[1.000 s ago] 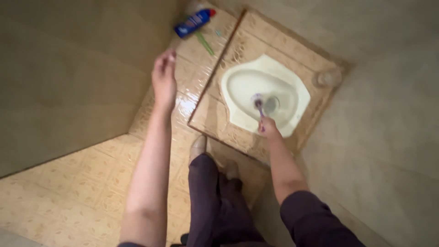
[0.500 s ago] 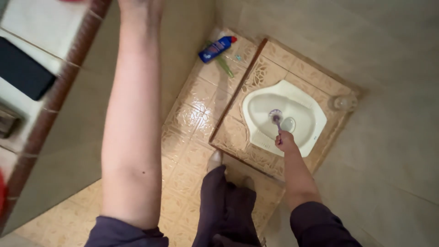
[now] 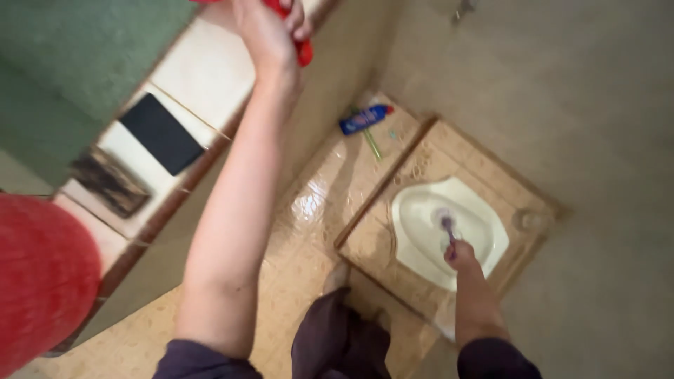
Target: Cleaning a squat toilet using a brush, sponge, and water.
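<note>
Beige patterned floor tiles (image 3: 302, 245) fill a narrow washroom seen from above, with plain tan walls on the right and far sides. Set into a raised tiled step on the right is a white squat toilet pan (image 3: 421, 245). The right hand (image 3: 460, 251) is closed around the handle of a purple toilet brush (image 3: 445, 224), whose head sits inside the pan near its middle. The left hand (image 3: 270, 31) is raised high at the far left, its fingers wrapped around a red object (image 3: 303, 50) at the top edge of the view; only a small part of that object shows, so its kind cannot be told. Below the left arm runs a tiled ledge (image 3: 203, 84) that carries a flat black rectangular item (image 3: 161, 133). On the floor by the far wall lies a blue bottle with a red cap (image 3: 365, 119), on its side, with a thin green stick (image 3: 371, 142) just beside it. A large blurred red shape (image 3: 42, 274) fills the near left corner. The person's dark trousers (image 3: 337, 344) show at the near edge.
</note>
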